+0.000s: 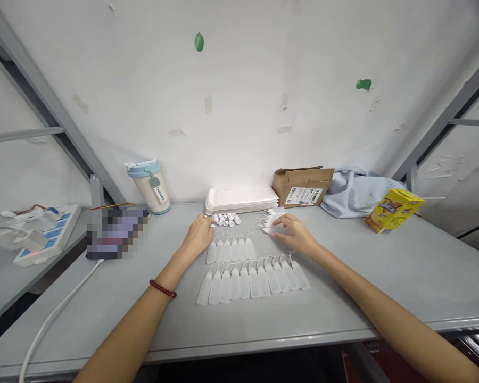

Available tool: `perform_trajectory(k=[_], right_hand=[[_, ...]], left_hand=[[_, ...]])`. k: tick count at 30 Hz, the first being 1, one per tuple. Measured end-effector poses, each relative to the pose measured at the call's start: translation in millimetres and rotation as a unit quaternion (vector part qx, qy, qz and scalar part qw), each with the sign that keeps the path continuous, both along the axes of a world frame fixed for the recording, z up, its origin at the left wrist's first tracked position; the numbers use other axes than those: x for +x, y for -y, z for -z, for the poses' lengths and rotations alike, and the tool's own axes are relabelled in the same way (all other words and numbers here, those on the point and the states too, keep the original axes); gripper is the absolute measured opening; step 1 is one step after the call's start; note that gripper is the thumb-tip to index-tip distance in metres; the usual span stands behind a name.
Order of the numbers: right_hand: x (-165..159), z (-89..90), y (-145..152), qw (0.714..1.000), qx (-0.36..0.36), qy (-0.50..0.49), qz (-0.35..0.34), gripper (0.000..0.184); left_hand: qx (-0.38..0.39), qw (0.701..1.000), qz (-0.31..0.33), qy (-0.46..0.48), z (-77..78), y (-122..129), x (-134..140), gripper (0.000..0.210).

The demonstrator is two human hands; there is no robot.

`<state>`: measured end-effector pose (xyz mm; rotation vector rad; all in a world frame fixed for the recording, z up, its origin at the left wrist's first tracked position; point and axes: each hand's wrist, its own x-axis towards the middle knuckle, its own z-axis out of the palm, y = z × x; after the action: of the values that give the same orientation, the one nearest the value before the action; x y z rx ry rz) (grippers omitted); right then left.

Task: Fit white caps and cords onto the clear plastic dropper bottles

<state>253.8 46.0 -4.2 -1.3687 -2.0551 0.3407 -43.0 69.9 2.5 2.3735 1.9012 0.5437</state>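
My left hand [201,232] is at the left edge of a small pile of white caps [228,219], its fingers curled together. Whatever may be in its fingertips is too small and hidden to make out. To the right, my right hand [295,232] reaches over a bunch of small white bottles [272,215] with thin string-like tips, thumb and fingers apart. Between my hands lies a short row of translucent squeeze bottles [230,250] with thin looped tips. Nearer to me is a longer row of the same bottles [245,282], laid side by side.
Along the wall stand a blue-lidded tumbler [151,189], stacked white trays [241,198], a cardboard box [299,183] and a light blue cloth [359,189]. A yellow carton [395,210] is at right. A phone [117,234] with a white cable and a power strip [50,234] are left.
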Motion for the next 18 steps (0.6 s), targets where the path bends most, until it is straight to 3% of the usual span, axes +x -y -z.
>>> perform_trajectory(k=[4, 8, 12, 18], right_hand=[[-1.3, -5.2, 0.5, 1.000, 0.000, 0.002, 0.011, 0.022], [3.3, -23.1, 5.0, 1.000, -0.016, 0.001, 0.018, 0.014], [17.4, -46.6, 14.5, 0.984, -0.172, 0.030, -0.038, 0.018], [27.0, -66.1, 30.3, 0.896, -0.409, 0.095, -0.146, 0.037]], left_hand=[[-0.007, 1.000, -0.005, -0.011, -0.1, 0.6, 0.1, 0.028], [-0.014, 1.000, -0.005, -0.019, -1.8, 2.2, 0.4, 0.025], [-0.012, 1.000, -0.002, -0.015, -3.9, 3.7, 0.7, 0.022], [0.003, 1.000, 0.003, -0.002, -3.3, 4.3, 0.9, 0.021]])
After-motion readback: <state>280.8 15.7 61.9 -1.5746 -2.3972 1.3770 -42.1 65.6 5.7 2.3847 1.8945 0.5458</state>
